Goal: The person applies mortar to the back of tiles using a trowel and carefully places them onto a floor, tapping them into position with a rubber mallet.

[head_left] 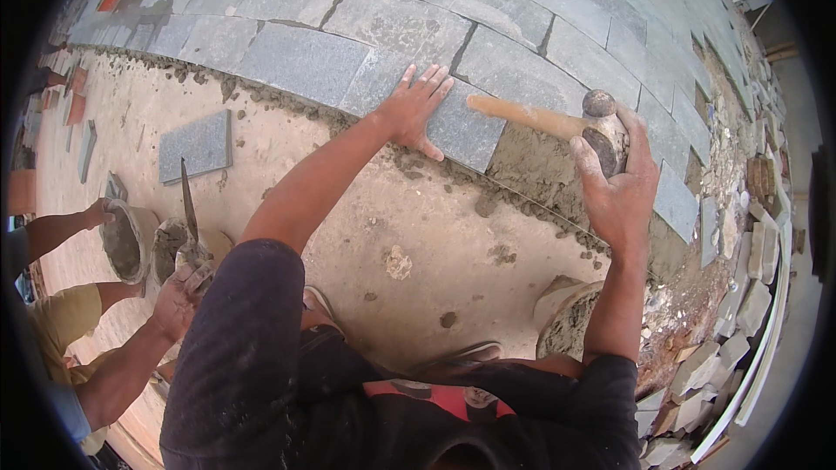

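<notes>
Head view: fingers of the right hand [622,175] are clamped on a mallet [527,115]; those of the left hand [413,118] are spread on a tile [472,134]. That tile could be tilted by uneven pressing.

A pale brown floor [453,235] fills the middle ground, specked with grey crumbs and splashes. Beyond it, grey paving [392,21] runs in staggered rows to the far edge, curved by the lens. To the right lies a strip of whitish rubble [670,322], then a heap of broken slabs [753,304] beside long white strips [785,265]. Orange blocks [75,109] stand at far left. Light is bright over the floor, dimmer at upper right.
</notes>
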{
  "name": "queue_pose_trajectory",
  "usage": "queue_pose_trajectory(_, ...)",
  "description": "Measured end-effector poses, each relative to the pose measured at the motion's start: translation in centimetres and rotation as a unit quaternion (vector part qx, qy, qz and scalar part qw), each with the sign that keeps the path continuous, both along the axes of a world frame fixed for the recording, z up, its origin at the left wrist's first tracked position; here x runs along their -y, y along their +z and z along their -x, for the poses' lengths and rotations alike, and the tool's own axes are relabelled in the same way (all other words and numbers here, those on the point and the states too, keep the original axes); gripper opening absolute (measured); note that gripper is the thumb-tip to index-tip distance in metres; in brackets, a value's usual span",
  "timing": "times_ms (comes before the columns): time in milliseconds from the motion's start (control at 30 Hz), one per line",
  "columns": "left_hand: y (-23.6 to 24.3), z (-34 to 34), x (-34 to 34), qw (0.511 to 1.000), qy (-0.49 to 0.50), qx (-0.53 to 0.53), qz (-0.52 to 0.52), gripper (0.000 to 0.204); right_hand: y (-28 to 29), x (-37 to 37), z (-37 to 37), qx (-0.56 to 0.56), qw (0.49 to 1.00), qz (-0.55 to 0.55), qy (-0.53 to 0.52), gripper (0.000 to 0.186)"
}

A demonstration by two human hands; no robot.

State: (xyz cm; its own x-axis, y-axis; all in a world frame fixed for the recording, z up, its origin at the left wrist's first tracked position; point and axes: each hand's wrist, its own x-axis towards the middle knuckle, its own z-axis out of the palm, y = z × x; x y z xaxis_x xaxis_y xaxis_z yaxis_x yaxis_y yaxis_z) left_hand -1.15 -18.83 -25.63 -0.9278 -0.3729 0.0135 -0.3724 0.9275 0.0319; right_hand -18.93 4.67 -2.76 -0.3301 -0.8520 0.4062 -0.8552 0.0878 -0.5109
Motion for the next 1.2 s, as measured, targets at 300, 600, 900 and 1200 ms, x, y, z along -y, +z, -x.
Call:
queue_pose_trajectory(300, 0.1, -0.2, -0.2, 1.000, -0.012, -0.002, 0.000, 0.139, -0.7, 0.5, -1.0, 0.000, 0.999, -0.032, 0.012, 0.048)
queue_pose_trajectory(600, 0.2, -0.8, 0.1, 1.000, -0.019, -0.014, 0.000, 0.143, -0.9, 1.4, -1.8, 0.001, 0.997, -0.075, -0.003, 0.049)
queue_pose_trajectory(900, -0.2, -1.1, 0.1, 1.000, -0.013, -0.022, 0.001, 0.141, 1.5, 4.0, -4.1, -0.054, 0.998, 0.009, 0.023, 0.048)
queue_pose_trajectory(1200, 0.9, -1.5, -0.1, 0.995, -0.003, -0.041, -0.093, 0.138, -0.1, 11.5, -9.6, -0.022, 0.991, 0.014, 0.133, 0.050)
